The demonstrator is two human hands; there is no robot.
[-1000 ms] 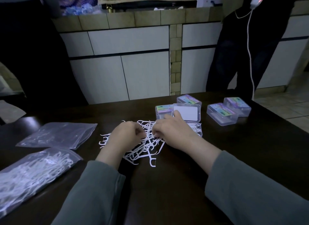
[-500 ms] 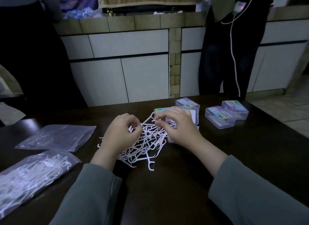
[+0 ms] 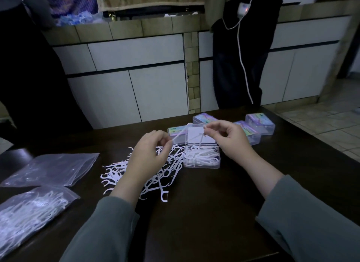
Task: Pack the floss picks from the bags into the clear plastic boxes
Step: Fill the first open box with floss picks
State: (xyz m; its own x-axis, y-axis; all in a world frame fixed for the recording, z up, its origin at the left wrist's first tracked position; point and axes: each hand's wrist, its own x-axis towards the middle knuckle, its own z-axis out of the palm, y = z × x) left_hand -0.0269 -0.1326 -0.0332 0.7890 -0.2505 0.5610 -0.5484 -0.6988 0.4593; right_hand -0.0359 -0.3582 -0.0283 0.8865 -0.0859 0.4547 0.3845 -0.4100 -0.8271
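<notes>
A loose pile of white floss picks (image 3: 155, 174) lies on the dark table (image 3: 204, 213). Right of it stands an open clear plastic box (image 3: 201, 157), its lid (image 3: 201, 137) raised, with several picks inside. My left hand (image 3: 148, 156) is above the pile and pinches a floss pick (image 3: 180, 134) that slants up to the right. My right hand (image 3: 231, 139) hovers over the box and pinches picks (image 3: 200, 142) that hang down toward it. At the left lie a bag full of picks (image 3: 29, 213) and a flat clear bag (image 3: 52, 168).
Several closed clear boxes with coloured labels (image 3: 260, 123) sit behind the open box near the table's far edge. A person in dark clothes (image 3: 239, 57) stands beyond the table with a white cable hanging. White cabinets line the back wall.
Both hands have lifted from the pile with picks pinched. My right hand moved right, over the open box, which now shows fully.
</notes>
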